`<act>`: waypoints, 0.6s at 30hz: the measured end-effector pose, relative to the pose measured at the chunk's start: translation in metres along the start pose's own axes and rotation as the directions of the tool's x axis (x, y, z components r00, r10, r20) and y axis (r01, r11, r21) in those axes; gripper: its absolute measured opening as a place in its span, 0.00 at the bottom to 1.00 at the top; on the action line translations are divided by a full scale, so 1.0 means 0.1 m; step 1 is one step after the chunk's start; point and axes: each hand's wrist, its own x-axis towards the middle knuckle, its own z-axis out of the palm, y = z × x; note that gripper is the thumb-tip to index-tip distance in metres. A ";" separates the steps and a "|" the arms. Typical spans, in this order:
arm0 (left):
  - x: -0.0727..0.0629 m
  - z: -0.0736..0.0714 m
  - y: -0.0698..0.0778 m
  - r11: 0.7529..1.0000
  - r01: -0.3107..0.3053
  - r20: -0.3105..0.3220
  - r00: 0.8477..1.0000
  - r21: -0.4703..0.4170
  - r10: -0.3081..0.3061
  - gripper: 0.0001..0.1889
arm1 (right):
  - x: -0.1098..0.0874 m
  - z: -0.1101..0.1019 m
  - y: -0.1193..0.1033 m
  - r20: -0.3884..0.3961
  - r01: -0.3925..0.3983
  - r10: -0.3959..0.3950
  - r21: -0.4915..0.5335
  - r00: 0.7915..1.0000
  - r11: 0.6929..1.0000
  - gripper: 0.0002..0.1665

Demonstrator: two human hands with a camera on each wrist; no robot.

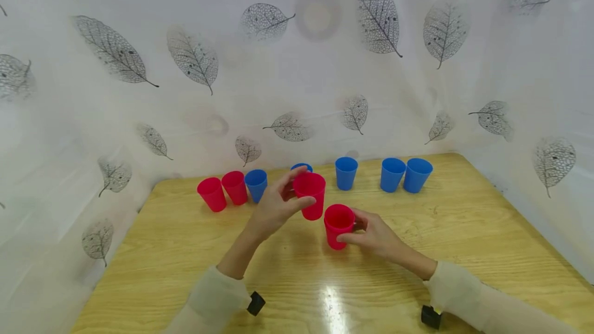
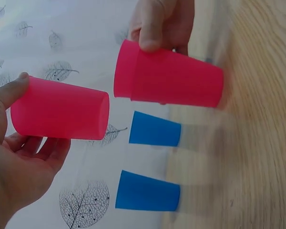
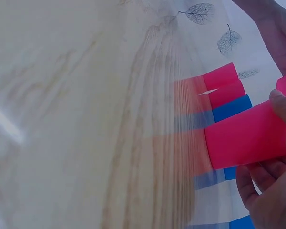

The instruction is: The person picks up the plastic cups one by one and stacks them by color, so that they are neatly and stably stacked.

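Head view: the left hand (image 1: 274,210), its arm slanting in from the near left, grips a red cup (image 1: 312,196) above the table (image 1: 195,256), left of and farther than the red stack (image 1: 339,228) that the right hand (image 1: 378,236) grasps from the right. Left wrist view: cup and stack are apart. Right wrist view: thumb and curled fingers hold opposite sides of the stack.

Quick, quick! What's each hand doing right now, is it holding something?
Left hand: closed around a red cup.
Right hand: closed around what looks like two nested red cups.
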 end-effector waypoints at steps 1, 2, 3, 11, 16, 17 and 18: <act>0.00 0.02 0.01 1.000 -0.010 0.002 1.000 -0.003 0.010 0.36 | 0.00 0.00 0.00 0.002 -0.004 0.004 0.001 1.000 1.000 0.31; 0.01 0.03 0.01 1.000 -0.019 0.003 1.000 -0.006 0.019 0.36 | 0.00 0.00 -0.01 0.003 -0.006 0.006 0.000 1.000 1.000 0.31; 0.02 0.05 0.02 1.000 -0.029 0.005 1.000 -0.008 0.030 0.36 | 0.00 0.00 0.00 0.005 -0.005 0.005 -0.001 1.000 1.000 0.31; 0.08 0.17 0.08 0.998 -0.058 0.012 0.998 -0.008 0.058 0.35 | 0.00 -0.01 0.00 0.007 -0.007 0.007 -0.014 1.000 1.000 0.30; 0.10 0.29 0.10 0.998 -0.065 0.022 0.998 -0.023 0.066 0.34 | 0.00 -0.02 -0.01 0.018 -0.020 0.020 -0.019 1.000 1.000 0.32; 0.10 0.31 0.10 0.997 -0.071 0.027 0.997 -0.028 0.071 0.34 | 0.00 -0.02 -0.01 0.020 -0.024 0.025 -0.020 1.000 1.000 0.32; 0.10 0.34 0.09 0.997 -0.073 0.031 0.997 -0.035 0.074 0.34 | 0.00 -0.02 -0.01 0.021 -0.026 0.026 -0.017 0.999 1.000 0.32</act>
